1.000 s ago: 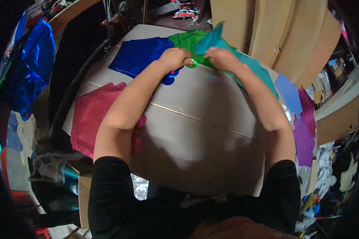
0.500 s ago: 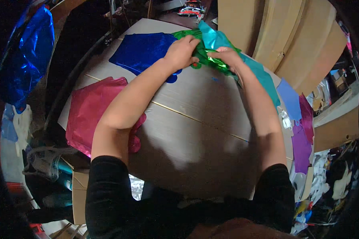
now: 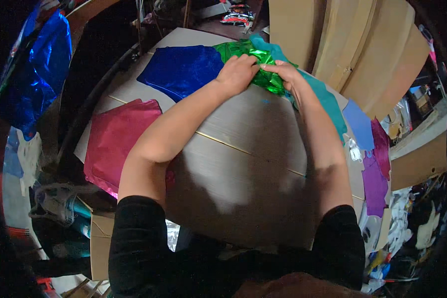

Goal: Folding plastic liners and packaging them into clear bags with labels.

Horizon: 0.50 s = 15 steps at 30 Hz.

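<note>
At the far side of the table, a shiny green foil piece [image 3: 270, 83] lies bunched between my two hands. My left hand [image 3: 237, 74] has its fingers curled down onto the foil's left part, partly hiding it. Thumb and fingers of my right hand [image 3: 287, 75] pinch its right part. A teal foil piece [image 3: 327, 102] lies behind and to the right, partly beneath the green one. Just left of my left hand a dark blue foil piece [image 3: 181, 69] is spread flat. Nearer, beside my left forearm, rests a flat pink-red foil piece [image 3: 116, 141], its right end hidden by the arm.
The grey tabletop [image 3: 233, 174] has a seam across it. Along its right edge lie a light blue piece [image 3: 357, 124], a purple piece [image 3: 375, 183] and a dark magenta piece [image 3: 381, 144]. Cardboard sheets [image 3: 362, 54] stand behind right. Blue foil [image 3: 47, 69] hangs at the left.
My left hand has shifted right, closer to my right hand. The green foil is gathered up more and covers more of the teal piece. The view has tilted slightly.
</note>
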Each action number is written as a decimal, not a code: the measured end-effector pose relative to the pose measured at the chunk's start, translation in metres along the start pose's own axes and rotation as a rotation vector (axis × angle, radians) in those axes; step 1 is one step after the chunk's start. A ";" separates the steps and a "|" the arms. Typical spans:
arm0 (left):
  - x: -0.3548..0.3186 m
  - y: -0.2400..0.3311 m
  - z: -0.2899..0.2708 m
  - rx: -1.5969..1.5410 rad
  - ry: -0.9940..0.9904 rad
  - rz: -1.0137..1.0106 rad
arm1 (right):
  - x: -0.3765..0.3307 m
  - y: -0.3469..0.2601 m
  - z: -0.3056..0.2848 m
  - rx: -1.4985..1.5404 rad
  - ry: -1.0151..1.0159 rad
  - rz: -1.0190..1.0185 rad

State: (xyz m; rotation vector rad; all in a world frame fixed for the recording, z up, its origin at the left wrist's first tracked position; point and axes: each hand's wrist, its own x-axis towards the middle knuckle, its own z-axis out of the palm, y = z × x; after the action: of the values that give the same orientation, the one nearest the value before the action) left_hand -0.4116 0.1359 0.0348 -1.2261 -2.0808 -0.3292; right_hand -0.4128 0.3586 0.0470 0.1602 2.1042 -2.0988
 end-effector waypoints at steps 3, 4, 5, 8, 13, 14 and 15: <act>0.007 0.010 0.000 -0.004 0.201 -0.064 | 0.010 0.008 -0.013 -0.017 -0.028 -0.026; 0.011 0.010 -0.001 -0.006 0.205 -0.056 | 0.015 0.012 -0.021 -0.033 -0.039 -0.044; 0.011 0.007 -0.001 -0.063 0.192 -0.085 | 0.016 0.012 -0.019 -0.035 -0.044 -0.044; 0.011 -0.008 0.000 -0.123 0.096 -0.115 | 0.015 0.010 -0.012 -0.120 -0.020 -0.047; 0.003 -0.014 0.001 -0.012 -0.089 -0.064 | 0.009 0.007 -0.018 0.198 -0.016 -0.032; 0.001 -0.010 -0.003 0.049 -0.127 -0.085 | 0.006 0.006 -0.016 0.226 0.020 -0.023; 0.001 -0.006 -0.006 0.110 -0.166 -0.107 | 0.006 0.006 -0.017 0.229 0.022 -0.022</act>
State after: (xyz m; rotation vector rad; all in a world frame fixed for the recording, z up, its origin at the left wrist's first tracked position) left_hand -0.4143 0.1298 0.0407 -1.1120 -2.2799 -0.1635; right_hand -0.4181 0.3759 0.0402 0.1895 1.8795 -2.3563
